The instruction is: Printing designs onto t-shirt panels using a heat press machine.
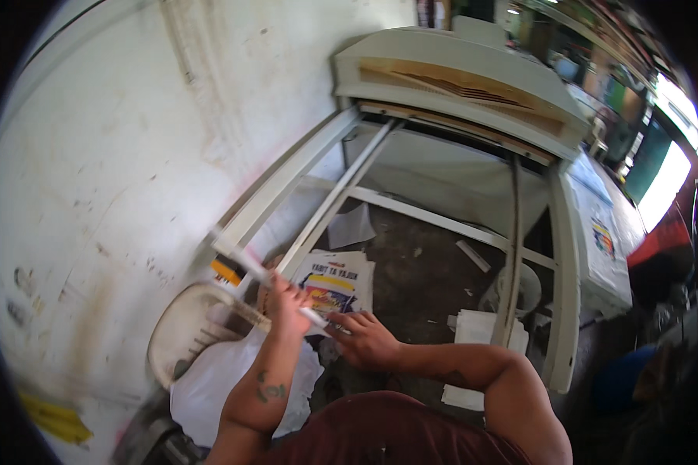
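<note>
A long, thin white bar (244, 260) slants across the space in front of me, its upper-left end blurred. My left hand (288, 306) is wrapped round it near the lower part. At the bar's lower-right end, my right hand (367, 341) has its fingers closed on the tip. Both hands are just above a stack of printed white bags or sheets (349, 273) lying low inside a frame. Just left of my left hand, an orange and black object (226, 272) sits by the frame's side rail.
A large off-white machine frame (566, 310) with metal rails (512, 256) spans ahead, topped by a hooded unit (457, 74). A plastic chair (180, 325) with white plastic sheeting (225, 384) stands left, beside the wall (116, 194). Low down right are a bucket (529, 291) and white sheets (473, 329).
</note>
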`<state>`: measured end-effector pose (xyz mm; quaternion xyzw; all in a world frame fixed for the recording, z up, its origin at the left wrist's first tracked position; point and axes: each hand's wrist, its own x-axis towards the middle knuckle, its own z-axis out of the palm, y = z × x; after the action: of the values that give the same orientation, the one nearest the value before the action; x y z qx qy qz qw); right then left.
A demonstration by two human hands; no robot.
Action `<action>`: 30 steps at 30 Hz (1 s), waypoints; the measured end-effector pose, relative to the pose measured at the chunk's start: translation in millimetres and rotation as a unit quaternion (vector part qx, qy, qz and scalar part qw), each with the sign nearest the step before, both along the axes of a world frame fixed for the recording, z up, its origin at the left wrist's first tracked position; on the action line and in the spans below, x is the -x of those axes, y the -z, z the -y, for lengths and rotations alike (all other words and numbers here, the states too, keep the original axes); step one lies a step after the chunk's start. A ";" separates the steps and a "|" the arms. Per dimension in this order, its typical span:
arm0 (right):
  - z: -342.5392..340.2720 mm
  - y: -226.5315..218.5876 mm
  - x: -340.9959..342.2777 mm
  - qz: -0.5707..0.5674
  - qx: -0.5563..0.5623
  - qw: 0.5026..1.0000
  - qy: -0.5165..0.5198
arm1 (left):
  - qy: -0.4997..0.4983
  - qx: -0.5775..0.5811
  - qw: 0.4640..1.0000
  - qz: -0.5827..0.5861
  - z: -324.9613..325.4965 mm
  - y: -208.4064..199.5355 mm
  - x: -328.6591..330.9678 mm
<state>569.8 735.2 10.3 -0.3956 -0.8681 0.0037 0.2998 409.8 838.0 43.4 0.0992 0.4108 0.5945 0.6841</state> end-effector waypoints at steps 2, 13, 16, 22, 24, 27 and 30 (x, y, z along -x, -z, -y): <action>11.0 4.0 -5.1 -0.016 0.035 0.999 -0.010 | 0.013 -0.076 0.994 -0.084 -8.2 -4.7 -12.1; -145.4 -77.8 -61.2 0.109 0.246 0.963 -0.007 | 0.405 -0.312 0.361 -0.780 -59.5 -68.7 -50.5; -174.4 -73.0 -58.6 0.120 0.153 0.979 -0.057 | 0.392 -0.382 0.295 -0.783 -89.2 -70.9 -30.6; -229.2 -121.4 -64.8 0.020 0.165 0.985 -0.050 | 0.283 -0.427 0.395 -0.763 -148.1 -123.1 44.1; -252.9 -145.0 -54.0 0.009 0.241 0.970 -0.020 | 0.255 -0.461 0.437 -0.729 -169.3 -138.0 54.2; -300.3 -166.2 -49.4 -0.047 0.161 0.979 -0.113 | 0.249 -0.455 0.413 -0.749 -213.5 -154.5 52.1; -346.1 -193.9 -25.9 -0.008 0.072 0.990 -0.120 | 0.233 -0.476 0.405 -0.745 -261.6 -167.1 36.0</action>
<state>595.6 1081.3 204.2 -0.3092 -0.9041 0.1053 0.2754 373.7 1099.6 210.5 0.9043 0.3702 0.2029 0.0629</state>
